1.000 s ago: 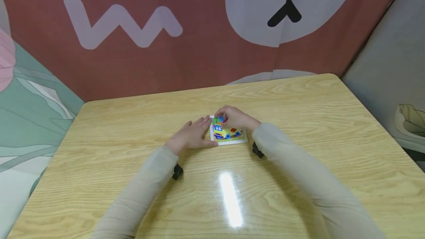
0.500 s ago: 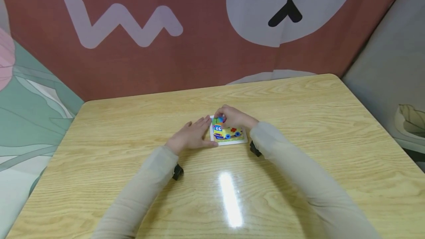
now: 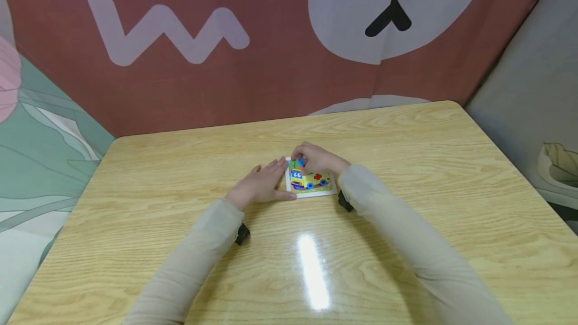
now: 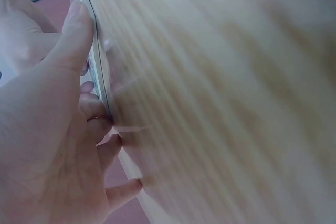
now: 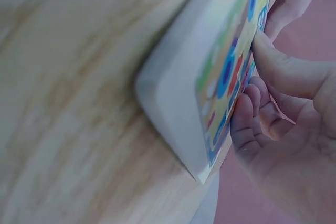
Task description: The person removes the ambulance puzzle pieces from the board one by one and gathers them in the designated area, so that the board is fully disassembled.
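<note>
A small white-framed picture puzzle [image 3: 318, 183] with a yellow ambulance lies flat on the table. My left hand [image 3: 262, 183] rests at its left side, fingers spread along the edge and thumb at the near left corner. Over the upper part of the picture, my right hand [image 3: 320, 158] has its fingers curled and its thumb bent toward them. It pinches a small blue puzzle piece [image 3: 301, 162] near the upper left, mostly hidden by the fingers. In the right wrist view, the thumb [image 5: 270, 59] and fingertips are at the picture's surface, and the white frame [image 5: 173, 93] has a rounded corner.
The wood-grain table [image 3: 180, 164] extends around the puzzle on all sides. A red cloth backdrop [image 3: 271, 84] with white shapes stands behind its far edge. Each wrist carries a small black camera, such as the left camera [image 3: 242, 233]. A bright light reflection lies on the table nearer me.
The right hand and forearm have shifted slightly left, and the fingers have turned a little over the upper left of the picture. The left hand and the puzzle have stayed in place.
</note>
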`<state>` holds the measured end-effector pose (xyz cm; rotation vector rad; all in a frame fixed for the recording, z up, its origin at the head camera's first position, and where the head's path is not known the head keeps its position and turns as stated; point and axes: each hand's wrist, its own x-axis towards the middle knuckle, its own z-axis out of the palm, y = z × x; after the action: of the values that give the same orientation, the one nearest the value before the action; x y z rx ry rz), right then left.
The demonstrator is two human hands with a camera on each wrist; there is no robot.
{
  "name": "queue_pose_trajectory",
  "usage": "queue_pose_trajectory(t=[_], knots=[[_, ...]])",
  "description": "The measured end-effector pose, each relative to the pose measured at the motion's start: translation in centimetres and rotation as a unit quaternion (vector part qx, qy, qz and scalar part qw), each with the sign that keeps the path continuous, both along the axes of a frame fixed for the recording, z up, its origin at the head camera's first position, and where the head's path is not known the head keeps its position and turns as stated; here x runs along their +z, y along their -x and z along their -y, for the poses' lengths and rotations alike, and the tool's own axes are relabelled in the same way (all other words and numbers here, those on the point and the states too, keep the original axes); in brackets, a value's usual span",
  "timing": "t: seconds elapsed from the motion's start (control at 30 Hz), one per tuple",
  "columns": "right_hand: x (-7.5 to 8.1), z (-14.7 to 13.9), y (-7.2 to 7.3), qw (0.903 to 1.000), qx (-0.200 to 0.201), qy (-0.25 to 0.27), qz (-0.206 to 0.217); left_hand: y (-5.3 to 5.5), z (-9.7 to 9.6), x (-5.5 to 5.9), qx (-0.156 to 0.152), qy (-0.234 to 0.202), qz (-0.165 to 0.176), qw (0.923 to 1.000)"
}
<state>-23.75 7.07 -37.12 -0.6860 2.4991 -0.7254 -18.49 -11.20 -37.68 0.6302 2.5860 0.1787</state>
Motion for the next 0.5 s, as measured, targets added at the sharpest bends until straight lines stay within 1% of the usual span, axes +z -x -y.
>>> queue_pose_trajectory(t=[0.1, 0.33, 0.5], knots=[[0.04, 0.00, 0.02, 1.0000, -0.003, 0.003, 0.007, -0.03, -0.05, 0.00, -0.003, 0.002, -0.002, 1.0000], [0.13, -0.05, 0.01, 0.9984, -0.004, 0.023, 0.051, -0.05, -0.15, 0.20, -0.006, 0.004, 0.001, 1.0000], [0.09, -0.02, 0.14, 0.9978, -0.011, 0.023, 0.062, -0.06, -0.06, 0.19, -0.006, 0.003, 0.000, 1.0000]])
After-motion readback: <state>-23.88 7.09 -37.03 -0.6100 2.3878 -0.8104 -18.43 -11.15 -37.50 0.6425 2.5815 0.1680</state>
